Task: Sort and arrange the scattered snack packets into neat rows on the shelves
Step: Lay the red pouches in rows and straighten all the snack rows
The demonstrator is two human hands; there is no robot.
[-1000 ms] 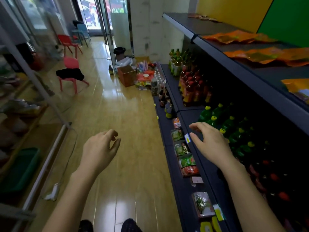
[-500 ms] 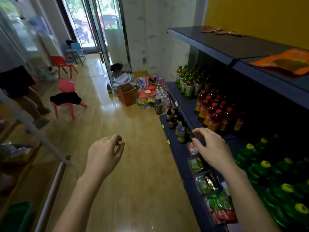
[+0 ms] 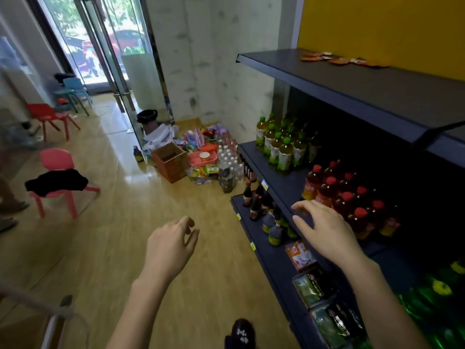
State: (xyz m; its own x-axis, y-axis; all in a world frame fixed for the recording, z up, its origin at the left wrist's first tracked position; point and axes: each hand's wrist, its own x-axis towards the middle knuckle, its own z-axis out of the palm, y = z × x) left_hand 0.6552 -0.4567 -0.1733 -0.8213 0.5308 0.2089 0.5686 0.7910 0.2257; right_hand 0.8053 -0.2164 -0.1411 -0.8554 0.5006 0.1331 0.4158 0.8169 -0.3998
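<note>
Both hands are free. My left hand (image 3: 171, 245) hangs over the floor (image 3: 120, 217), fingers loosely curled round nothing. My right hand (image 3: 324, 233) hovers with fingers spread and slack above the front of the bottom shelf (image 3: 273, 263), near the red-capped bottles (image 3: 347, 197). I cannot tell whether it brushes the lip of the shelf above.

The snacks lie in two places. A loose scatter of orange packets (image 3: 337, 59) sits far back on the top shelf (image 3: 352, 84), well apart from either hand. A file of packets runs along the bottom shelf just beneath my right wrist, first an orange-and-white packet (image 3: 300, 255), then green packets (image 3: 314, 285).

I judge them light and limp: thin glossy film, crinkly, likely slippery, and probably brittle inside. I would pinch each by its sealed edge, or lift it flat between thumb and fingers, and never squeeze the puffed middle.

The shelves look like dark matte metal, flat with a raised front lip, so packets should slide into rows easily, though they could skid past where I want them
</note>
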